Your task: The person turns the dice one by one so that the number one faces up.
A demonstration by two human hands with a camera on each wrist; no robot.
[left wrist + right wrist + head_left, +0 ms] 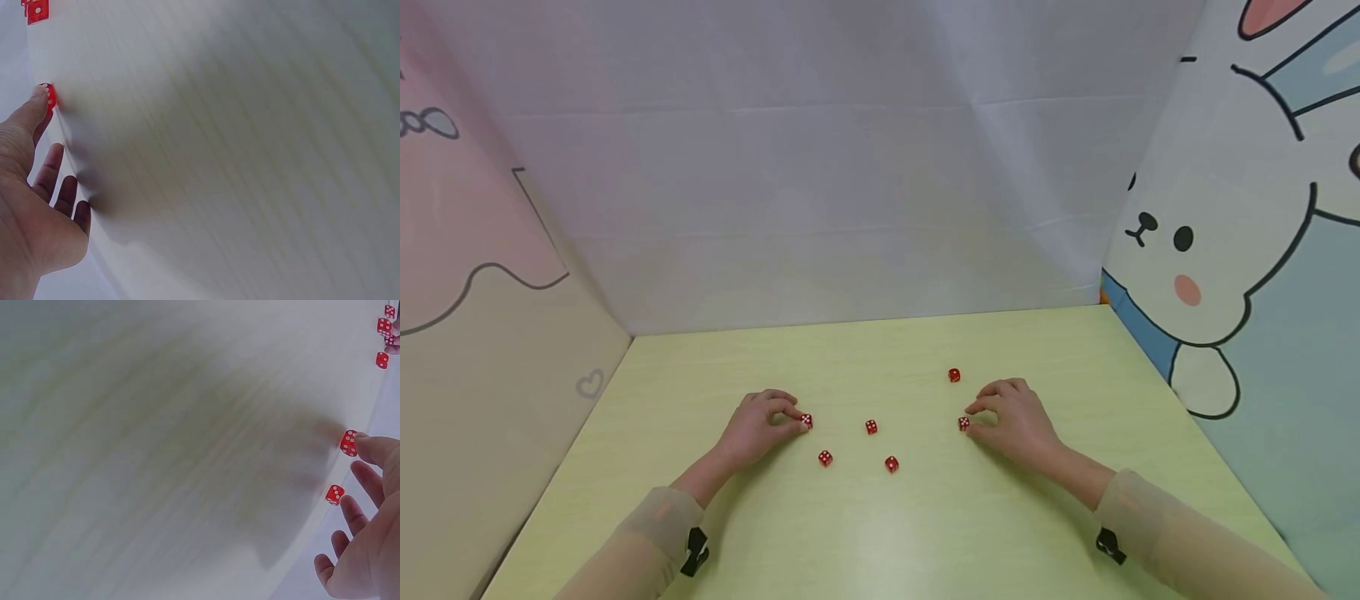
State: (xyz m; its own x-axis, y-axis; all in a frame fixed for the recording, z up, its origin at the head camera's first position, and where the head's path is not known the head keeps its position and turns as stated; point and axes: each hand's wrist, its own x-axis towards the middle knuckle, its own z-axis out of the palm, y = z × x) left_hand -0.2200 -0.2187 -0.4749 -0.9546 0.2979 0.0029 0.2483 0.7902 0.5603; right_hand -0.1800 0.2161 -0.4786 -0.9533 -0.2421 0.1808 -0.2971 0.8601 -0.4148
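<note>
My left hand [762,429] is at the left of the table, thumb and index finger pinching a red die [807,421] with white dots. In the left wrist view the thumb partly hides this die [50,97], and the other fingers spread loosely. On the right, my right hand [1017,423] reaches to another red die [964,423]. In the right wrist view its thumb overlaps that die [349,444], while the index fingertip is slightly apart from it. Another die [334,495] lies near the middle fingertip; the head view places it farther back [954,375].
Between the hands lie three more red dice: one in the middle [871,427], one nearer on the left [825,458], one nearer on the right [892,464]. A pale yellow table [880,542] meets a white back curtain [865,208]. A cartoon-printed side panel [1285,350] borders the right.
</note>
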